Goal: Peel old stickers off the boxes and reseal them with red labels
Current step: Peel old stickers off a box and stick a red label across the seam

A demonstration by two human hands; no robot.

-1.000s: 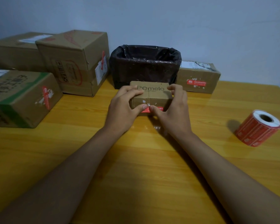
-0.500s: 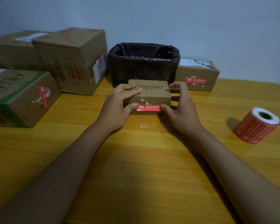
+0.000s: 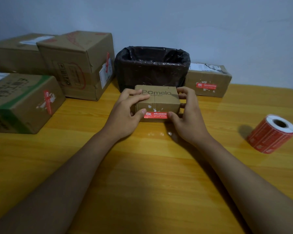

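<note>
Both hands clasp the small brown cardboard box [image 3: 157,100] at table centre: left hand [image 3: 125,114] and right hand [image 3: 188,115] curl round its ends, thumbs pressing the ends of the red rectangular label [image 3: 155,115] on its front face. Lid reads "Pomelo". White scraps above the label suggest the old sticker is off. This box looks nearly resealed. Three other boxes show red labels; the red label roll [image 3: 271,134] lies well apart at right.

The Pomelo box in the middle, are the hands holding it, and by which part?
Yes. The left hand grips the Pomelo box at its left end, the right hand at its right end; both thumbs press the ends of the red label on its front face.
</note>
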